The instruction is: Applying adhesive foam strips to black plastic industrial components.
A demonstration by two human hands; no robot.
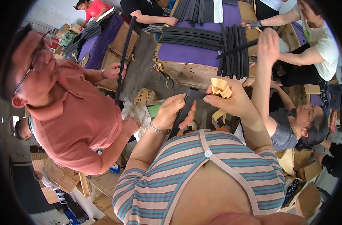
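Note:
My left hand [173,112] is closed around a flat black strip [186,103], held in front of my chest and slanting down to the left. My right hand [231,99] pinches the strip's upper end between thumb and fingers. A curled tan paper-like ribbon [220,88] is bunched in that hand, and another piece of the ribbon [218,114] hangs below it. Whether the ribbon is still joined to the strip, I cannot tell. The lower end of the strip is partly hidden by my left hand and body.
Ahead stands a wooden bench with a purple top [186,52], bearing rows of black strips [191,37]. At my left a person in a salmon shirt [81,116] holds a long black strip [125,56]. A co-worker's raised arm [266,52] reaches past my right with another strip [238,48].

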